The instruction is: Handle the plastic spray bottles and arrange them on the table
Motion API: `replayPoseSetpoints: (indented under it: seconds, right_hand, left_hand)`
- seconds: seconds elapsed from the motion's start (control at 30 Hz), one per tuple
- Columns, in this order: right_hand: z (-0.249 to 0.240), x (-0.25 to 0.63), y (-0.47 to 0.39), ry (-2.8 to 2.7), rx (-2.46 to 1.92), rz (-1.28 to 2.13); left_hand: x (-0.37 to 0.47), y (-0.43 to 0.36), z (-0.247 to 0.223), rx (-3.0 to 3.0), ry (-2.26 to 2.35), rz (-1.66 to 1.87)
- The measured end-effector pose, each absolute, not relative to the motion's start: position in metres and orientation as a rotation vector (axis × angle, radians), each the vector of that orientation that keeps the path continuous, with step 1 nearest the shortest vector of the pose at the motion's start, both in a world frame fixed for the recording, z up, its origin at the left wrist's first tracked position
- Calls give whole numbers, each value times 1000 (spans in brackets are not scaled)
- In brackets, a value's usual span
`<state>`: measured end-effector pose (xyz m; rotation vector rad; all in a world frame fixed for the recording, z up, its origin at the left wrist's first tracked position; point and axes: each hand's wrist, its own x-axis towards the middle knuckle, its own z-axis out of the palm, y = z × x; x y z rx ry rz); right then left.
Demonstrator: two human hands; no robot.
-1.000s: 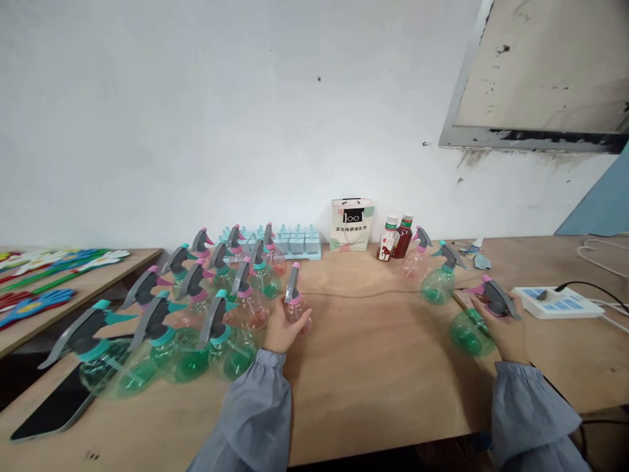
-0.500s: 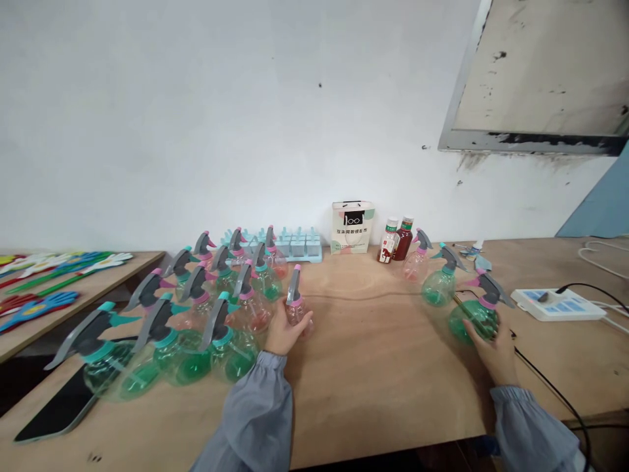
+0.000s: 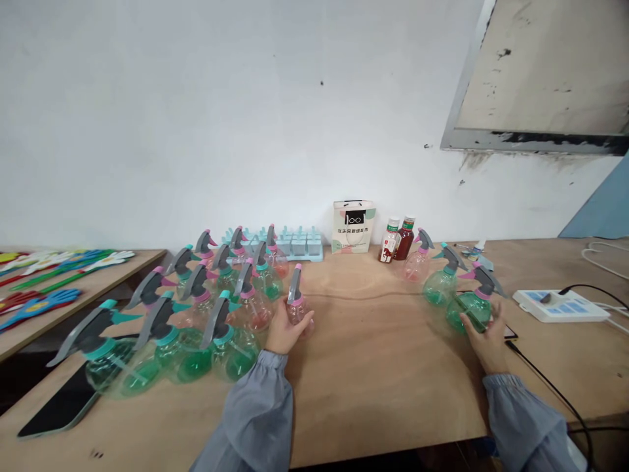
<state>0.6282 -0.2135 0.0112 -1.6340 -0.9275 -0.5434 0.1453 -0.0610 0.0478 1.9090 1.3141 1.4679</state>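
Observation:
My left hand is wrapped round a clear pink spray bottle with a grey trigger head, upright at the right edge of a group. My right hand grips a green spray bottle with a pink collar, on the right side of the table. Behind that one stand a green bottle with a teal collar and a pink bottle. Several more green and pink spray bottles crowd together left of my left hand.
Along the wall stand a light blue mould tray, a paper bag and two red-labelled bottles. A power strip with cables lies right, a phone front left. Colourful flower items cover a side table.
My right hand has moved slightly left and back with its green bottle, closer to the teal-collared one. More of a dark-edged object shows behind that hand. My left hand keeps its place.

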Motion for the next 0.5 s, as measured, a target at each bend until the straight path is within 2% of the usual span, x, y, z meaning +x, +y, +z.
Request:
replayPoseSetpoints:
  seconds: [0.13,0.2,0.33,0.5]
  right_hand:
    - [21,589,-214,-798,-1469,-757]
    - [32,547,-205,-926,-1356,-762]
    - [62,448,-169,-1465,-1230,-382]
    - [91,363,-132,-1642,-1110,262]
  left_hand:
    - [151,-65,45,1938,1290,1390]
    - [157,-69,42,1960,1247,1342]
    - [173,-83,33,2039,1049,1282]
    - [185,-97,29,2217,791,1228]
